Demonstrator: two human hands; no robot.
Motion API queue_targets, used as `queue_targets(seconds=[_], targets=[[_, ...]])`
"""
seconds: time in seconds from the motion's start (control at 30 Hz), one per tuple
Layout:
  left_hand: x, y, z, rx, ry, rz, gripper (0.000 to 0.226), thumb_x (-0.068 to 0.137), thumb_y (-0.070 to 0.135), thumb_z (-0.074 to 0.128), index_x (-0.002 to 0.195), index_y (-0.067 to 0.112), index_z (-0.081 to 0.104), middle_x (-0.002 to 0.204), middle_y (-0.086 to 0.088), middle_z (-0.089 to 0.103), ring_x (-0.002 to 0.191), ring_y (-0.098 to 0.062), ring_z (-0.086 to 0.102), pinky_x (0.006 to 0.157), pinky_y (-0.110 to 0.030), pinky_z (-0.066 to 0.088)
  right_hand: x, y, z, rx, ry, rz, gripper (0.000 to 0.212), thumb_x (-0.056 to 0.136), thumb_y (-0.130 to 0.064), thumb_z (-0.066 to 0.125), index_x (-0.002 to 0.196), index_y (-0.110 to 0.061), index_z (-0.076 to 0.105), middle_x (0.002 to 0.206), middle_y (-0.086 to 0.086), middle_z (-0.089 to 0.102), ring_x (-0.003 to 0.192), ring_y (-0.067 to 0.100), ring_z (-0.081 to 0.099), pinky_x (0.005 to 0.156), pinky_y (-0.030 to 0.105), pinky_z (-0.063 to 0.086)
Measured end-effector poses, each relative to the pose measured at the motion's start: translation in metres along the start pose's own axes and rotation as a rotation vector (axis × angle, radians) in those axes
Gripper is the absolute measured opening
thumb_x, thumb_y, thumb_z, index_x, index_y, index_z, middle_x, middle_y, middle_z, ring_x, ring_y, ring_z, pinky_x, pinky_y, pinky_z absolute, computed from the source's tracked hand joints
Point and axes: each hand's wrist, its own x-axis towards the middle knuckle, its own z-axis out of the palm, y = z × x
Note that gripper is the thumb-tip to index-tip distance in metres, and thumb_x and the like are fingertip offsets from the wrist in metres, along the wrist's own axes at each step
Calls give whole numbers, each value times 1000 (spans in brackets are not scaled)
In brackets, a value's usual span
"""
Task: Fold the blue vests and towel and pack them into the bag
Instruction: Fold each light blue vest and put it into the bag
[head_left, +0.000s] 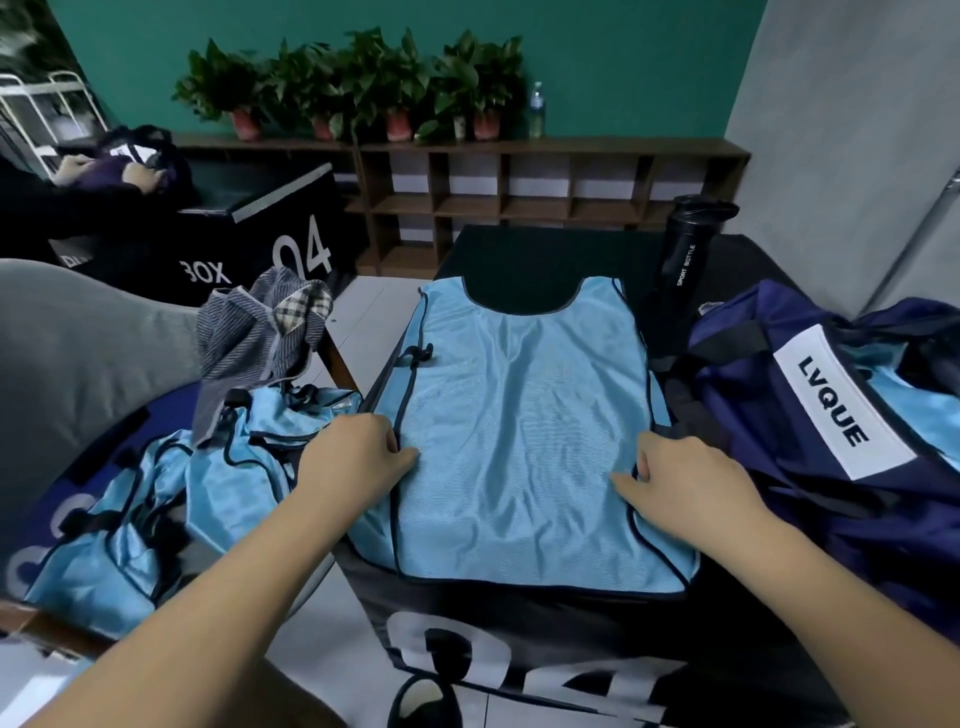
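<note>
Light blue mesh vest (519, 441) with the dark piping is lying flat on top of the black box with the big white 04 on its front (467, 613), right in front of me. The neck hole points away from me and there are a few wrinkles across the middle. My left hand (353, 452) is on the vest's left edge, fingers curled down over the piping and thumb lying on the mesh, so it's pinching that side. My right hand (691, 478) is doing the same on the right edge, fingers curled at the trim and thumb poking inward on the fabric. Both hands sit on the half of the vest nearer me. Off to my left there's a rumpled heap of more light blue vests (171, 493), with a crumpled grey striped towel (254, 343) sitting on its far end. On my right, just beside the vest, is the navy fabric bag with the white LVQUE label (737, 395), open, with some light blue fabric showing inside. A tall black sport bottle (685, 260) stands upright behind, between the vest and the bag. Potted green plants (353, 83) line a brown wooden shelf (519, 182) at the back wall.
</note>
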Motion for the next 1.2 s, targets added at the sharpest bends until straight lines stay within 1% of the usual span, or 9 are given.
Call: queue_targets(seconds=[0.1, 0.23, 0.43, 0.7, 0.8, 0.87, 0.97, 1.1, 1.2], targets=[[1, 2, 0, 54, -25, -24, 36, 85, 45, 69, 77, 9, 68, 72, -5, 68, 68, -23, 65, 52, -31, 46, 4, 1, -4, 85, -81, 57, 33, 94, -52, 59, 85, -21, 53, 84, -1, 65, 79, 23, 63, 72, 39, 54], [1, -2, -1, 84, -70, -40, 46, 87, 44, 69, 59, 15, 46, 56, 0, 49, 52, -21, 48, 48, -26, 31, 8, 5, -3, 122, -132, 68, 29, 95, -44, 59, 84, -18, 56, 83, 0, 67, 79, 23, 64, 74, 41, 55], [4, -23, -18, -204, -106, -125, 37, 85, 41, 72, 66, 11, 65, 62, -6, 66, 63, -23, 63, 54, -30, 43, 13, 8, -1, 153, -149, 86, 29, 98, -37, 55, 81, -14, 53, 83, 3, 65, 80, 25, 62, 71, 39, 48], [4, -59, -26, -458, -287, -229, 34, 89, 37, 74, 68, 13, 62, 63, -4, 54, 61, -20, 45, 61, -32, 34, 13, 9, -4, 257, -139, 87, 34, 101, -33, 56, 75, -12, 50, 80, 6, 65, 79, 27, 62, 68, 39, 44], [5, -62, -30, -527, -289, -237, 32, 76, 44, 71, 67, 17, 55, 62, -5, 49, 61, -19, 39, 66, -35, 31, 8, 13, -15, 432, -101, 116, 33, 98, -31, 58, 72, -12, 51, 68, 3, 74, 66, 24, 67, 70, 36, 53], [7, -64, -32, -567, -273, -243, 31, 76, 42, 71, 69, 18, 53, 64, -7, 45, 64, -19, 35, 68, -37, 28, 4, 19, -24, 521, -64, 126, 33, 96, -30, 60, 73, -7, 56, 60, 1, 72, 51, 19, 63, 60, 32, 48], [10, -67, -27, -495, -262, -241, 34, 88, 32, 72, 67, 14, 51, 62, -9, 44, 63, -20, 36, 65, -35, 29, 0, 26, -31, 418, -126, 129, 34, 98, -32, 58, 79, -3, 62, 57, 3, 71, 45, 15, 62, 50, 26, 38], [16, -75, -18, -381, -258, -248, 44, 86, 37, 74, 76, -5, 66, 76, -26, 69, 61, -23, 52, 63, -35, 40, 0, 29, -25, 250, -291, 142, 29, 98, -31, 55, 78, -11, 58, 55, 2, 71, 47, 18, 68, 45, 23, 41], [17, -74, -15, -299, -264, -231, 43, 88, 40, 76, 78, -2, 73, 83, -23, 74, 63, -25, 56, 63, -34, 41, 2, 30, -23, 177, -284, 138, 29, 97, -34, 56, 76, -14, 55, 53, 5, 70, 40, 15, 61, 46, 24, 42]])
